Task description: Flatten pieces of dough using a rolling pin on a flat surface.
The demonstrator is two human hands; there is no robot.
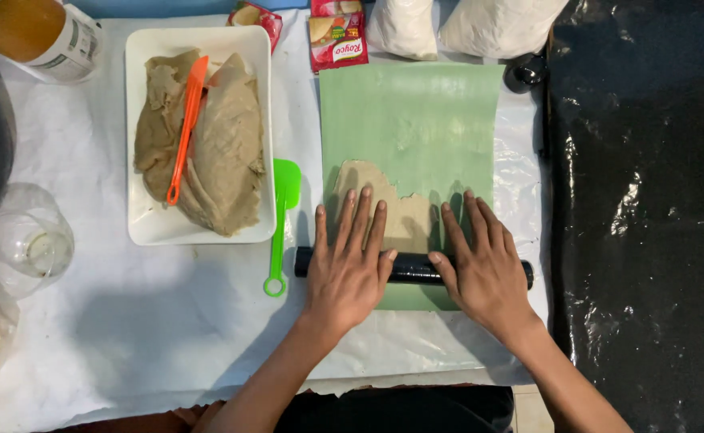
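A green mat (416,120) lies on the white-covered table with a flattened sheet of beige dough (404,220) on its near part. A black rolling pin (412,267) lies across the mat's near end. My left hand (350,261) rests flat on the pin's left part, fingers spread over the dough. My right hand (480,261) presses flat on the pin's right part, fingers apart.
A white rectangular tray (147,228) at left holds folded dough sheets (215,144) and an orange spatula (185,128). A green spatula (279,224) lies beside it. Sachets (337,36), white bags (448,24), a bottle (43,32) and a glass jar (19,240) stand around. Black plastic sheet (649,200) at right.
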